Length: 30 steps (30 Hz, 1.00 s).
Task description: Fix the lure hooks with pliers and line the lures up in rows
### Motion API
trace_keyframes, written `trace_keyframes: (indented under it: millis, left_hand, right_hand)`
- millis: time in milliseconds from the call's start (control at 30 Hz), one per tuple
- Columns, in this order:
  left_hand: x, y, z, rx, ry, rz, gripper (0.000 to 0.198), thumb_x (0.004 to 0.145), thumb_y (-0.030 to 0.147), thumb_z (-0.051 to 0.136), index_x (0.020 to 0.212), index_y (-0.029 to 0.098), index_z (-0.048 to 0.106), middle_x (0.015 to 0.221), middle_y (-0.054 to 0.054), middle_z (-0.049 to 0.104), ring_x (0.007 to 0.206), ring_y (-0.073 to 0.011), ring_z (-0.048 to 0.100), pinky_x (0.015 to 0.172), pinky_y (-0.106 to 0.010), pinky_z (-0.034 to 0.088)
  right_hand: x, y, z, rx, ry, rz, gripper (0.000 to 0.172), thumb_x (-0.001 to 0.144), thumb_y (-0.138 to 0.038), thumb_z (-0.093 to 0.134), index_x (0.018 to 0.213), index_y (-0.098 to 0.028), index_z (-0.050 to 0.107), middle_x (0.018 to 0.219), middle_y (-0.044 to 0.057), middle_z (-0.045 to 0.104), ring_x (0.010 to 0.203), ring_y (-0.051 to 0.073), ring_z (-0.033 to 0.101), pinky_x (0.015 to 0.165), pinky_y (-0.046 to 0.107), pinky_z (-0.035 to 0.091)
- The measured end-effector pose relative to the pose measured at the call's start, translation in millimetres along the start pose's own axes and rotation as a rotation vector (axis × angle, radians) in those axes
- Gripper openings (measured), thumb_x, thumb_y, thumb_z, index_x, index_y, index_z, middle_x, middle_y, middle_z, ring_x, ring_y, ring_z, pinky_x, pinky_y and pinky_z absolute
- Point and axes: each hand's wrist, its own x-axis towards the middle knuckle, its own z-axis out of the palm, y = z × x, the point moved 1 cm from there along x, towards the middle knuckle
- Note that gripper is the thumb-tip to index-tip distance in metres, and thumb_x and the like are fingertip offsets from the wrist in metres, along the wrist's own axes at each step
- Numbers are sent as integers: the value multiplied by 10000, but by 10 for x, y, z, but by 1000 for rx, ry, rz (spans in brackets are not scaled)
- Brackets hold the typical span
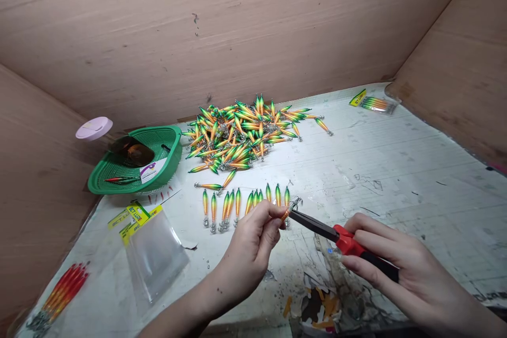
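Observation:
My left hand (253, 235) pinches a fishing lure (285, 215), most of whose body is hidden by the fingers. Its metal hooks (295, 204) point up and to the right. Wrapped round the red and black handles of long-nose pliers (348, 243), my right hand (390, 261) holds their jaws against the lure's hook end. Whether the jaws grip a hook is too small to tell. Just beyond my hands, several green, yellow and orange lures (225, 203) lie in a rough row, hooks toward me. Behind them rises a large pile of matching lures (241, 134).
A green basket (174, 161) stands at the left, a pink lid (94, 128) beside it. Clear header-card bags (158, 253) lie at front left, near red-orange lures (63, 290). One packed bag (374, 103) rests at far right. Cardboard walls (245, 26) enclose the worn white tabletop (356, 158).

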Motion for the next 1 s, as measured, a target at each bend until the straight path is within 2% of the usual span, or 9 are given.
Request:
trace_keyframes:
  millis: [167, 400, 500, 567, 633, 700, 767, 900, 1000]
  left_hand:
    - [31, 31, -6, -88, -32, -42, 198, 1032, 359, 426, 1031, 211, 558, 860, 1, 501, 673, -108, 396, 619, -266, 348]
    - [83, -17, 109, -618, -123, -252, 321, 889, 463, 665, 915, 178, 520, 742, 46, 472, 513, -37, 261, 520, -230, 185]
    - [161, -80, 90, -673, -69, -279, 304, 834, 424, 719, 917, 189, 546, 722, 56, 456, 499, -43, 272, 519, -218, 208]
    - [279, -129, 28, -450, 12, -142, 211, 855, 378, 700, 927, 200, 612, 784, 18, 517, 596, -91, 433, 603, -244, 343]
    - [453, -184, -20, -57, 35, 87, 71, 867, 288, 694, 892, 222, 698, 882, -40, 606, 862, -189, 568, 824, -340, 413]
    - [652, -259, -2, 317, -53, 293, 91, 855, 192, 702, 800, 248, 749, 947, -75, 682, 1112, -280, 554, 1008, -453, 324]
    - [833, -358, 81, 558, -209, 406, 184, 852, 128, 694, 727, 254, 744, 975, -80, 735, 1238, -328, 512, 1076, -530, 222]
    - [1031, -538, 238, 738, -402, 434, 244, 810, 44, 701, 674, 247, 708, 977, -40, 771, 1321, -311, 493, 1114, -514, 212]
    - [1030, -606, 101, 779, -320, 374, 310, 763, -18, 665, 846, 271, 741, 1073, -27, 761, 1282, -271, 533, 1091, -440, 303]
  right_hand:
    - [-23, 23, 34, 47, 28, 16, 220, 996, -269, 513, 796, -221, 589, 759, 14, 576, 670, 145, 581, 591, 247, 465]
    - [-80, 64, 59, 105, 1, 80, 241, 997, -322, 508, 820, -211, 628, 758, 34, 618, 693, 173, 602, 614, 270, 474]
    - [-120, 173, 66, 57, -4, 143, 316, 1015, -357, 470, 761, -216, 596, 752, 25, 591, 708, 168, 600, 645, 266, 479]
    - [-156, 339, 76, -133, 126, 194, 321, 1003, -403, 480, 780, -218, 620, 801, 36, 596, 744, 180, 610, 663, 277, 481]
    - [-188, 545, 95, -384, 325, 240, 353, 976, -482, 497, 800, -217, 648, 851, 52, 600, 768, 202, 617, 667, 299, 477]
    - [-198, 737, 132, -521, 432, 259, 408, 974, -530, 471, 780, -213, 641, 848, 53, 595, 741, 199, 626, 644, 299, 477]
    - [-187, 870, 175, -535, 442, 252, 437, 992, -531, 433, 770, -209, 628, 834, 50, 594, 697, 182, 633, 606, 283, 483]
    - [-184, 971, 215, -540, 464, 214, 434, 988, -530, 447, 764, -205, 627, 842, 55, 603, 687, 177, 651, 584, 274, 495]
    - [-233, 1039, 199, -531, 464, 211, 416, 974, -536, 474, 776, -216, 651, 857, 50, 615, 705, 176, 673, 605, 269, 510]
